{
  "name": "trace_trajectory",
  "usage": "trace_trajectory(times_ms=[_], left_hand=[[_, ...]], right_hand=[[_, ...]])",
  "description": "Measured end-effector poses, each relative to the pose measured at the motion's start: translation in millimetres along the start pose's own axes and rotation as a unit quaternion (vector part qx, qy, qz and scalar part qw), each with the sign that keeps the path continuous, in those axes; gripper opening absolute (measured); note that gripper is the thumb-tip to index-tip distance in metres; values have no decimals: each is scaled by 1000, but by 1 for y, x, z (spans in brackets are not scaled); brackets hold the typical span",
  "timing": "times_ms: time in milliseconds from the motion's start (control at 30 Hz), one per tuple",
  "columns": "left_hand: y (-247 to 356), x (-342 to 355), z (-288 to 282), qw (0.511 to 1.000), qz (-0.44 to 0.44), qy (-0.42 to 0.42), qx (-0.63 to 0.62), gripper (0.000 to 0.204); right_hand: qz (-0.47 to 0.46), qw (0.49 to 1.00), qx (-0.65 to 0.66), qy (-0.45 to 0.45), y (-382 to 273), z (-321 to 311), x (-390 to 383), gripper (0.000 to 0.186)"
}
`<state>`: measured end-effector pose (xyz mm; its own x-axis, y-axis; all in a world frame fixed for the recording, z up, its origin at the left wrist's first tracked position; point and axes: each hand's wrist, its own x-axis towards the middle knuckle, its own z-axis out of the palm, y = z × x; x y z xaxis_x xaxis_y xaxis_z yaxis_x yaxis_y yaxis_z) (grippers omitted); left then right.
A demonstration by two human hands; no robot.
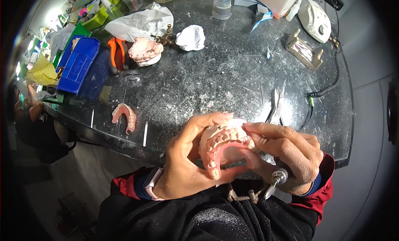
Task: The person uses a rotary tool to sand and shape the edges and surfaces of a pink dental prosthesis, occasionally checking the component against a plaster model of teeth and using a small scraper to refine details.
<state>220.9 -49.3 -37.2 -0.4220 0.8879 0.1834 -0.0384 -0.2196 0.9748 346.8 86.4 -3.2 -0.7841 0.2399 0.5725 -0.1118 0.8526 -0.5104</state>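
Observation:
My left hand [181, 166] is wrapped round a plaster dental cast [206, 138] just above my lap. On the cast sits a pink denture [213, 160] with pale teeth, its arch curving toward me. My right hand [295, 153] pinches the right end of the denture with thumb and forefinger. A rotary handpiece [280, 175] with a rounded metal bur is tucked in the same hand, its tip pointing down and left. Below the cast, metal articulator arms [241, 196] stick out, partly hidden by my hands. White dust covers my fingers.
Another denture [125, 116] lies left on the dusty dark table [166, 91]. Farther back are a mounted cast [145, 51], orange-handled pliers [118, 54], a white plaster piece [190, 37] and a blue bin [79, 66]. Metal pliers [276, 106] and a white control unit [315, 21] stand right. A person [33, 120] is far left.

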Motion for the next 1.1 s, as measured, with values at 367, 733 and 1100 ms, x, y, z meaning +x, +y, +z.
trace_trajectory(times_ms=[367, 733, 1100], left_hand=[[14, 11, -5, 992, -58, -8, -109, 49], [10, 12, -3, 987, -57, 33, -146, 40], [6, 7, -4, 997, 12, 31, -65, 39]], right_hand=[[-12, 999, -47, 15, 4, 1, 1, 17], [-3, 999, -38, 1, 2, 0, 8, 27], [74, 997, -32, -3, -7, -12, 17, 48]])
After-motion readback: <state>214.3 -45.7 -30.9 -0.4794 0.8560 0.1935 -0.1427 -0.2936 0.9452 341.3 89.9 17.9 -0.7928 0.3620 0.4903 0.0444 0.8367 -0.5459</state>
